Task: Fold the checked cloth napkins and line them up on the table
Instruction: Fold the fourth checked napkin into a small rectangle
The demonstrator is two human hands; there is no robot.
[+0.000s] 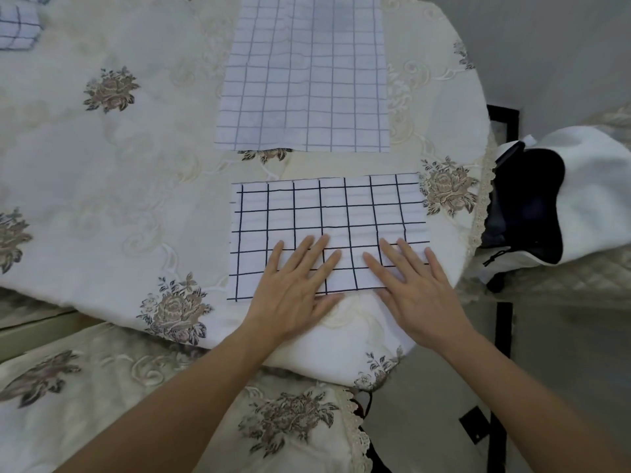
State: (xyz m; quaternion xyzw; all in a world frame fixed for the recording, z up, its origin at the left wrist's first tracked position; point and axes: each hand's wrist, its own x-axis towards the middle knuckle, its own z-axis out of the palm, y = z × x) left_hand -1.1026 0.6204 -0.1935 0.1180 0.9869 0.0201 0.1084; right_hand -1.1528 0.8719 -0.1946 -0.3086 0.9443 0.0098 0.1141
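Pressing near napkin: left hand, right hand, grips splayed flat, clasping nothing. Beyond, second napkin; white bag beside table.

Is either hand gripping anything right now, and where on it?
Nothing is gripped. The left hand and right hand lie flat, fingers straight, pressing the near part of the folded checked napkin.

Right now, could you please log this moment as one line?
left hand: flat on near napkin | right hand: flat on near napkin | far napkin: spread, untouched
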